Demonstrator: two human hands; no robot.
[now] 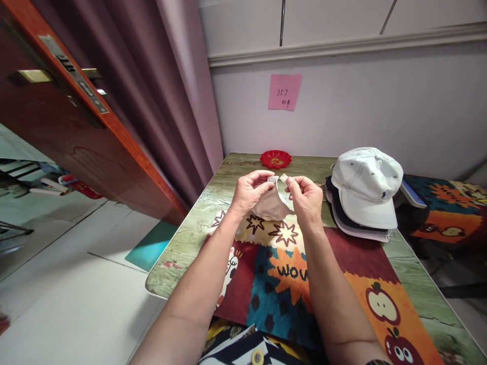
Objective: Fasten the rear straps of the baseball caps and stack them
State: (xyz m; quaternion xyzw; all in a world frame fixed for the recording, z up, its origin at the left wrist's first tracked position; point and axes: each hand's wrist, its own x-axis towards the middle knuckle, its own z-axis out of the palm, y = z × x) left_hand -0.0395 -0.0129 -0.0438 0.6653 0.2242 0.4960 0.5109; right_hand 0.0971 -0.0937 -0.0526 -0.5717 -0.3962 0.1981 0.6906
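Note:
A beige cap [271,207] hangs between my hands over the patterned mat, its back opening turned up. My left hand [251,190] pinches one end of its back strap [272,179] between thumb and fingers. The other strap end [283,178] is gripped by my right hand [305,198], thumb on top. A small gap separates the two ends. Most of the cap's crown and brim is hidden behind my hands or turned away.
A stack of caps with a white cap [367,185] on top stands at the table's right. Behind my hands sits a red scalloped dish [276,159]. The colourful mat [262,274] covers the table's front. A wooden door [95,152] stands ajar at left.

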